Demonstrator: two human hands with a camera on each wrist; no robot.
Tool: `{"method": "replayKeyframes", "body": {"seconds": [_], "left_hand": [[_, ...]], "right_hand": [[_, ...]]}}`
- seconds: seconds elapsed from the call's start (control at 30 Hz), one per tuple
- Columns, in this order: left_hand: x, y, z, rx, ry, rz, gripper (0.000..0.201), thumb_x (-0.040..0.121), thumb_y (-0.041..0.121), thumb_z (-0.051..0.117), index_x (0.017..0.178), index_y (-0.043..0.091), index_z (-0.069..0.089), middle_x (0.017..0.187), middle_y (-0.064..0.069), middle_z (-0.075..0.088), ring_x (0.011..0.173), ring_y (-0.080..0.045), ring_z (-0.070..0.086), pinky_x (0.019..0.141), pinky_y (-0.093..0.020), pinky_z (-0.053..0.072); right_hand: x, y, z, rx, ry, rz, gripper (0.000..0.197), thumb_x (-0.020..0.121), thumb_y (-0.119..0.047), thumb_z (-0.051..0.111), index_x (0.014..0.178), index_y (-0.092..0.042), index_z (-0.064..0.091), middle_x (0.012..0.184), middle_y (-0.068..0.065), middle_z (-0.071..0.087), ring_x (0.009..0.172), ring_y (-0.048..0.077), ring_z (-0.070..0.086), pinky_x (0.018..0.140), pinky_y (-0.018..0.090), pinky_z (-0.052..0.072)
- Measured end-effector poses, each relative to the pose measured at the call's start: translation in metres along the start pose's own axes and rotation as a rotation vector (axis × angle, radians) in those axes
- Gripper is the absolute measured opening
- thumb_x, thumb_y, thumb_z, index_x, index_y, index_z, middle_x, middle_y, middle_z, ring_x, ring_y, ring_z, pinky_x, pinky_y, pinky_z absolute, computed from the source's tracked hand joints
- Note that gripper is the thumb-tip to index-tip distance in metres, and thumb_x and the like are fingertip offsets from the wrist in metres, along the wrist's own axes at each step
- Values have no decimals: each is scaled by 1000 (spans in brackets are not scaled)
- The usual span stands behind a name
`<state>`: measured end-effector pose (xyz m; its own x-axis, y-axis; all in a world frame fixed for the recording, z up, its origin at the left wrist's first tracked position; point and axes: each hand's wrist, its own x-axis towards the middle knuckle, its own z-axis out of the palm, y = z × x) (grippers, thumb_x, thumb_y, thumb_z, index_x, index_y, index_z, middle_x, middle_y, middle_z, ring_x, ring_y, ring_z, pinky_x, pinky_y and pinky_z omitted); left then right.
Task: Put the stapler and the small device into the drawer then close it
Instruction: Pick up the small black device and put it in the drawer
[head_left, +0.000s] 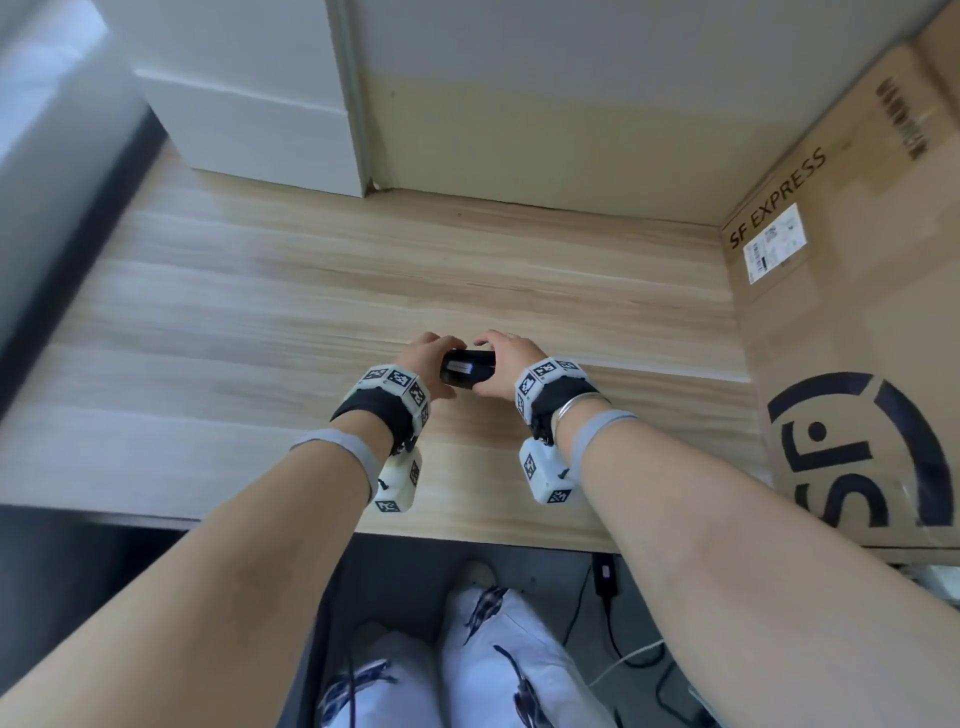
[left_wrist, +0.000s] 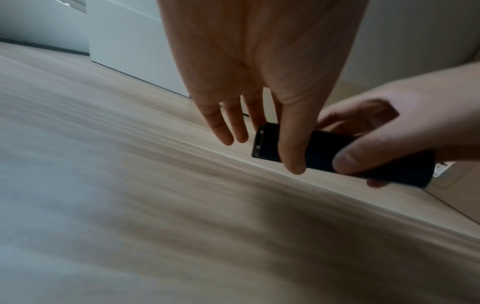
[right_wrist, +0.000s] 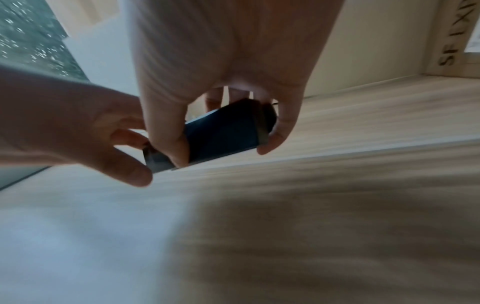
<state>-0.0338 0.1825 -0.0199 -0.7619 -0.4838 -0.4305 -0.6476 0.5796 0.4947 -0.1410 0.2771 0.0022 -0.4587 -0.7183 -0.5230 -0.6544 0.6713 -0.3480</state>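
Observation:
A small black device (head_left: 467, 370) with a white label hangs just above the wooden desk (head_left: 291, 291), held between both hands. My left hand (head_left: 427, 358) takes its left end, thumb lying across the front (left_wrist: 291, 144) and the other fingers behind it. My right hand (head_left: 506, 358) grips the right end, its thumb and fingers curled round the body (right_wrist: 223, 135). In the left wrist view the device (left_wrist: 320, 151) shows dark between the two thumbs. No stapler and no drawer appear in any view.
A large SF EXPRESS cardboard box (head_left: 857, 322) stands against the desk's right side. A white block (head_left: 249, 119) sits at the back left by the wall. Below the desk's front edge are the person's legs and black cables (head_left: 605, 587).

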Motion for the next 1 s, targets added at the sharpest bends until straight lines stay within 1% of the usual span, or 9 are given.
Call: {"method": "replayKeyframes", "body": {"seconds": [0.17,0.27,0.37,0.47,0.6,0.7,0.77,0.87,1.0], "left_hand": [[-27,-36,-3,29,16,-49,69,73,12,74,136,14,46,131,-15,52,121,-34,50,104,-39,40],[-46,-60,-4,-24,24,-95,57,78,9,68,132,9,48,129,-19,54,118,-36,54,99,-38,43],[-68,-89,-3,-68,66,-190,49,82,10,63,130,7,49,128,-19,56,116,-34,56,95,-35,43],[-94,-120,-4,-154,132,-315,44,84,11,63,126,8,51,124,-17,62,114,-33,59,93,-36,45],[-135,-159,-8,-299,219,-445,41,83,13,62,123,9,53,118,-17,65,110,-33,61,89,-36,46],[-166,-190,-5,-384,252,-520,38,81,15,63,118,12,55,109,-15,66,96,-29,62,81,-34,45],[-188,-209,2,-430,268,-553,32,79,16,65,109,11,56,95,-12,63,84,-24,56,74,-30,41],[-219,-233,18,-502,272,-604,22,78,16,65,95,16,51,78,-4,57,78,-23,55,71,-28,39],[-250,-262,52,-580,263,-656,22,78,13,65,95,18,52,87,-6,58,82,-21,54,71,-25,37]], "right_hand": [[0,-48,15,10,-78,-108,68,74,-37,73,134,-24,46,124,6,64,104,25,62,78,27,45],[-3,-73,25,68,-141,-143,53,80,-44,68,128,-26,55,127,5,62,99,22,59,85,33,51],[-8,-95,31,56,-134,-165,43,95,-45,45,125,-19,60,124,8,63,94,24,57,91,35,50],[-4,-111,40,-48,-63,-189,48,100,-40,31,120,-7,60,121,14,66,108,32,61,93,36,46],[7,-121,68,-109,-55,-131,48,100,-38,31,124,-7,58,129,16,62,119,32,57,101,38,44],[12,-125,94,-164,-53,-91,47,100,-33,34,138,-8,46,147,17,45,134,33,43,109,39,34],[14,-130,110,-228,-10,-102,51,100,-33,35,145,-10,37,155,12,34,143,30,31,117,41,25],[15,-139,131,-244,62,-81,53,100,-34,34,150,-18,27,162,1,20,150,22,13,121,45,12],[17,-144,162,-206,146,-19,55,99,-34,35,152,-22,23,163,-4,12,152,21,3,121,49,4]]}}
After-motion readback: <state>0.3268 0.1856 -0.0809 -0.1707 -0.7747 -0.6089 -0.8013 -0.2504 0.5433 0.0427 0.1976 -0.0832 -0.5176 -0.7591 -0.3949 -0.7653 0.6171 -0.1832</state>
